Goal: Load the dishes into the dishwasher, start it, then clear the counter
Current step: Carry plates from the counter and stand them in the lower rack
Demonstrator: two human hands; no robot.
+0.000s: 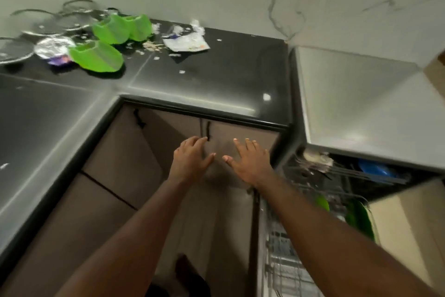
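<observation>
Head view: a black counter (216, 70) bearing green bowls (96, 57) among litter at its far left, the open dishwasher (342, 176) at right with dishes racked, and left hand (190, 159) and right hand (250, 164), fingers spread, empty.

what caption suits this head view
Left hand and right hand open before the cabinet; green bowls on the littered counter, dishwasher open.
</observation>
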